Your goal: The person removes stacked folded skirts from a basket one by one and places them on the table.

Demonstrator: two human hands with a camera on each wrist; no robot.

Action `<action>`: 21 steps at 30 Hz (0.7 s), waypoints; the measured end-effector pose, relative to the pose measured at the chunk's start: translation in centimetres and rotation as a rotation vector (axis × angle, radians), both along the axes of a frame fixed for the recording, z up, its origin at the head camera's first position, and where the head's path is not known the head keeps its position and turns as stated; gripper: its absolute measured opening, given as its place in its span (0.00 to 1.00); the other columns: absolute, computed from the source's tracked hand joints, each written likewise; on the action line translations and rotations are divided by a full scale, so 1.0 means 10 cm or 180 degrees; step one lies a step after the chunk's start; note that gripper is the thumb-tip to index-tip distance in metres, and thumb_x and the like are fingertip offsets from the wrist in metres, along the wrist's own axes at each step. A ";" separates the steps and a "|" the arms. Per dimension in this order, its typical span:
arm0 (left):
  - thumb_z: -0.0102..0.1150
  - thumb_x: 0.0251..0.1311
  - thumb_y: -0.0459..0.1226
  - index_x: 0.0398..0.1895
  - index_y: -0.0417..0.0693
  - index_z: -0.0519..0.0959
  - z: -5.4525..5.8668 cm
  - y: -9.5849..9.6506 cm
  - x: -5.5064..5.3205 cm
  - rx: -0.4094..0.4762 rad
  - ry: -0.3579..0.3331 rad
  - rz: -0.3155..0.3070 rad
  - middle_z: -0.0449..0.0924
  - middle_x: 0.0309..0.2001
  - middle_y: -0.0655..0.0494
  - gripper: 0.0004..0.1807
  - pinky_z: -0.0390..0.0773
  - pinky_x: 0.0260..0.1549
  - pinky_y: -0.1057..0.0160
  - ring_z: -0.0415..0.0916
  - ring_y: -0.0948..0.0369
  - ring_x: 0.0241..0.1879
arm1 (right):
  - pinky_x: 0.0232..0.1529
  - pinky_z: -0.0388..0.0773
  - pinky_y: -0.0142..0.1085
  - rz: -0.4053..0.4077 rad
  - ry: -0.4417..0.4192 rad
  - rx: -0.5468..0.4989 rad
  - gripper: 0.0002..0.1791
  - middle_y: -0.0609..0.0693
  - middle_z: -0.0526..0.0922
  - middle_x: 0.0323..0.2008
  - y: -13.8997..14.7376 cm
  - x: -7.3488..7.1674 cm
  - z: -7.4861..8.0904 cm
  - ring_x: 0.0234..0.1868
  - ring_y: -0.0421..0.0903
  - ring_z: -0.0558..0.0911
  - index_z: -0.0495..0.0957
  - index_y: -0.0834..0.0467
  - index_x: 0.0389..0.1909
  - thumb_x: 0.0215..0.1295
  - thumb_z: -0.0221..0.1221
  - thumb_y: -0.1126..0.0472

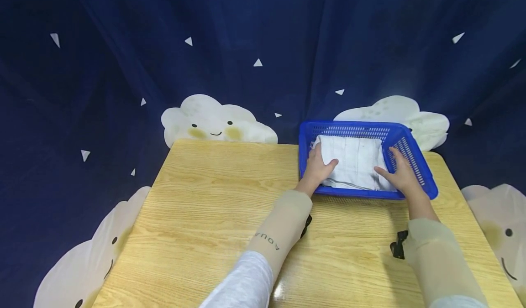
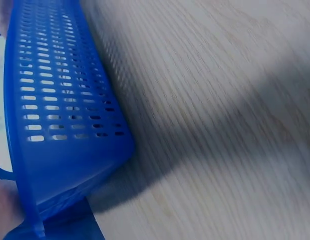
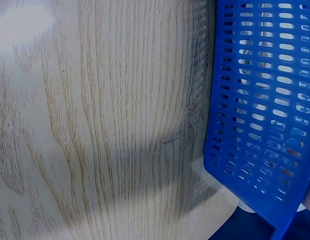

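A folded white cloth (image 1: 354, 159) lies inside a blue plastic basket (image 1: 361, 192) with slotted walls. My left hand (image 1: 318, 165) reaches over the basket's near left corner, its fingers extended along the cloth's left edge and its thumb over the top. On the opposite side my right hand (image 1: 402, 174) is inside the basket, thumb and fingers spread wide, with the thumb at the cloth's right edge. Both wrist views mostly show the basket's outer wall (image 2: 69, 160), (image 3: 260, 105); only blurred bits of the hands appear at their borders.
The basket stands at the far right of a light wooden table (image 1: 213, 198). Behind the table hangs a dark blue curtain (image 1: 230, 20) with white triangles and smiling clouds. Black straps (image 1: 398, 245) sit at the wrists, below sleeves of beige fabric.
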State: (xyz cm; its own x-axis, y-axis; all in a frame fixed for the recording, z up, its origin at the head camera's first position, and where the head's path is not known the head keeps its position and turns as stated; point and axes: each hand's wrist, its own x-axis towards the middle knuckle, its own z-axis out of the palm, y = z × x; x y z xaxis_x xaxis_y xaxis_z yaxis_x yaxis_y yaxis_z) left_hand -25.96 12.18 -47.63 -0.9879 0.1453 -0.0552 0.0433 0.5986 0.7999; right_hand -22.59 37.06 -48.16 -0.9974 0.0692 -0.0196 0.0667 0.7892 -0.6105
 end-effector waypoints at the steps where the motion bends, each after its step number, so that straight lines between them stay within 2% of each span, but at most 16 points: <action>1: 0.56 0.55 0.49 0.70 0.49 0.50 -0.01 0.01 0.00 0.0035 -0.0035 0.0045 0.55 0.67 0.48 0.42 0.59 0.61 0.58 0.55 0.49 0.64 | 0.58 0.48 0.65 -0.0010 -0.0032 0.0010 0.50 0.74 0.44 0.66 0.00 0.00 0.00 0.63 0.72 0.48 0.37 0.64 0.70 0.60 0.56 0.46; 9: 0.58 0.54 0.48 0.69 0.47 0.51 -0.02 0.08 0.00 0.0412 -0.0365 0.0422 0.55 0.66 0.45 0.42 0.60 0.61 0.60 0.56 0.53 0.65 | 0.58 0.49 0.65 -0.0031 -0.0200 0.0026 0.51 0.74 0.42 0.66 0.00 -0.01 -0.01 0.63 0.73 0.47 0.36 0.66 0.69 0.60 0.56 0.45; 13: 0.58 0.54 0.47 0.69 0.49 0.51 -0.02 0.09 0.00 0.0509 -0.0525 0.0489 0.55 0.66 0.44 0.42 0.62 0.60 0.60 0.57 0.52 0.64 | 0.57 0.49 0.66 -0.0056 -0.0363 -0.0019 0.53 0.74 0.40 0.66 0.01 -0.01 -0.01 0.63 0.74 0.45 0.34 0.66 0.69 0.60 0.55 0.43; 21: 0.58 0.53 0.44 0.68 0.48 0.52 -0.02 0.10 0.01 0.0716 -0.0693 0.0574 0.55 0.66 0.43 0.41 0.61 0.60 0.59 0.56 0.52 0.64 | 0.58 0.46 0.66 0.0015 -0.0724 -0.0168 0.54 0.74 0.33 0.66 0.02 -0.04 0.00 0.63 0.75 0.42 0.29 0.65 0.69 0.60 0.54 0.43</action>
